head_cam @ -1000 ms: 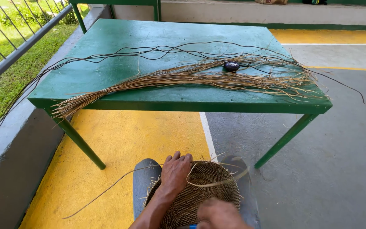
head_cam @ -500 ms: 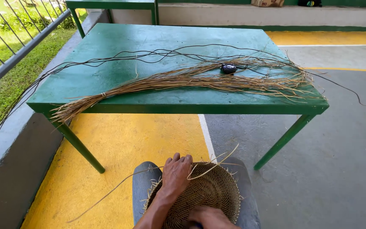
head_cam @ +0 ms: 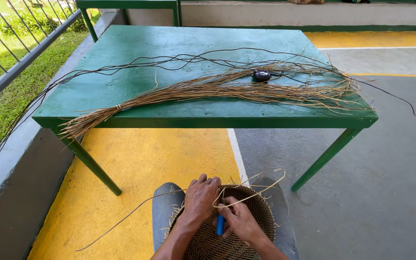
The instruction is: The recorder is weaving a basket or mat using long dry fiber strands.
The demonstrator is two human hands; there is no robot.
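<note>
You are sitting on an open, covered veranda that is serving as an outdoor craft spot. A painted concrete floor [head_cam: 391, 192] in grey and yellow bands is running under a green-painted wooden table [head_cam: 136, 96], where a long bundle of dried straw-coloured fibres [head_cam: 227, 89] and thin dark vines [head_cam: 169, 61] are lying spread out. A grey metal railing [head_cam: 20, 62] is bordering the left edge, with a sunlit green lawn [head_cam: 1, 110] showing beyond it.

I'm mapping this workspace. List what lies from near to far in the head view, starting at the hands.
Hands on basket → table edge → straw bundle → small black object → dark strands → far wall.
</note>
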